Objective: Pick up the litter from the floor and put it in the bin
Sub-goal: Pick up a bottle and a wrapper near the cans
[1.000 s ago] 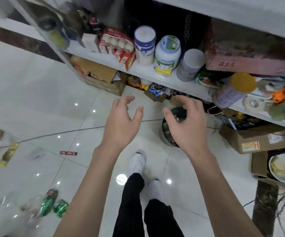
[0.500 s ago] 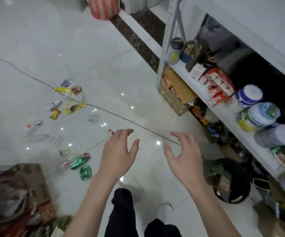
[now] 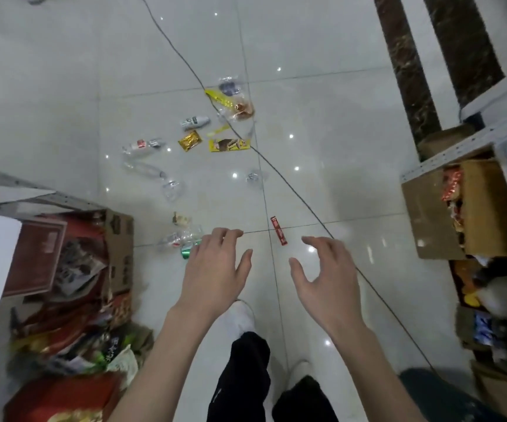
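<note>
Two hands hover empty, fingers spread and loosely bent, above littered tiles. Far left of the cable (image 3: 288, 186) sits a crammed box (image 3: 118, 239); nearer it lie crushed bottles (image 3: 142, 146) and foil wrappers (image 3: 229, 144). The left hand (image 3: 215, 269) hangs over a green scrap (image 3: 186, 252). A red wrapper (image 3: 278, 230) lies just left of the cable, the right hand (image 3: 325, 275) beside it. Light, crinkly, slippery stuff, likely best pinched at an edge. Open floor gives reach; a carton (image 3: 435, 214) crowds the cable's right.

Glossy tiled floor (image 3: 322, 117); crinkled clear-plastic litter (image 3: 142, 170).

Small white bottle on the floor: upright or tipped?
Tipped: the white bottle lies on its side, its full length visible from above.
</note>
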The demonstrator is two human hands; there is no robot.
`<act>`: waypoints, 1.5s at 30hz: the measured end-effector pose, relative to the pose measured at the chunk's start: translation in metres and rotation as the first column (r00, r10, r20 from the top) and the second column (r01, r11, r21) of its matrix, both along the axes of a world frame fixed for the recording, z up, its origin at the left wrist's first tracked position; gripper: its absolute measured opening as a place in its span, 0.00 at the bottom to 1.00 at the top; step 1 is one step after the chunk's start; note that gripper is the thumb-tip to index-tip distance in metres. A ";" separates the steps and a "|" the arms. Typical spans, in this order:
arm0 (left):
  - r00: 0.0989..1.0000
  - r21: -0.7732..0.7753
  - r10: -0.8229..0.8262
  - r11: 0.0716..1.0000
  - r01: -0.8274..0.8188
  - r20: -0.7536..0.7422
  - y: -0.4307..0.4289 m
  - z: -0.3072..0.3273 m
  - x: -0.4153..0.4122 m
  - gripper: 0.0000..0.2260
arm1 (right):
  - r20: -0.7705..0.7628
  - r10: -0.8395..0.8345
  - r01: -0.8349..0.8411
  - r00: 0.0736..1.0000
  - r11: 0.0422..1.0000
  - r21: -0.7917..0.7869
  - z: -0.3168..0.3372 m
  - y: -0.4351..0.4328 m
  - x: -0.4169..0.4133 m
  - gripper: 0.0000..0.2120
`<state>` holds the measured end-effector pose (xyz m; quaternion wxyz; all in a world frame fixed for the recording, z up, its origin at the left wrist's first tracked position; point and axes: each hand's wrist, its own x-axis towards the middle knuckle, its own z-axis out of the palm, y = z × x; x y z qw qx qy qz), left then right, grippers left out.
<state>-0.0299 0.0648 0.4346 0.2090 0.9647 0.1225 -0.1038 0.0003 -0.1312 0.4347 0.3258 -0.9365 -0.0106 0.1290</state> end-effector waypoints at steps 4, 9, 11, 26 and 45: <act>0.997 0.043 0.050 0.998 -0.047 -0.066 0.043 -0.055 0.014 0.16 | -0.041 0.096 -0.097 0.995 0.995 -0.030 -0.059 0.040 0.034 0.19; 0.979 0.055 0.128 0.991 -0.121 -0.157 0.095 -0.138 0.024 0.14 | -0.095 0.200 -0.206 0.975 0.977 -0.063 -0.145 0.078 0.078 0.19; 0.968 0.090 0.177 0.983 -0.163 -0.179 0.117 -0.179 0.031 0.15 | -0.118 0.239 -0.249 0.964 0.966 -0.077 -0.186 0.094 0.098 0.20; 0.903 0.240 0.331 0.933 -0.269 -0.274 0.251 -0.535 0.024 0.24 | 0.029 0.592 -0.586 0.806 0.804 -0.102 -0.545 0.247 0.170 0.22; 0.944 0.326 0.282 0.920 -0.216 -0.173 0.285 -0.634 -0.018 0.28 | 0.090 0.863 -0.857 0.497 0.505 -0.108 -0.671 0.409 0.137 0.28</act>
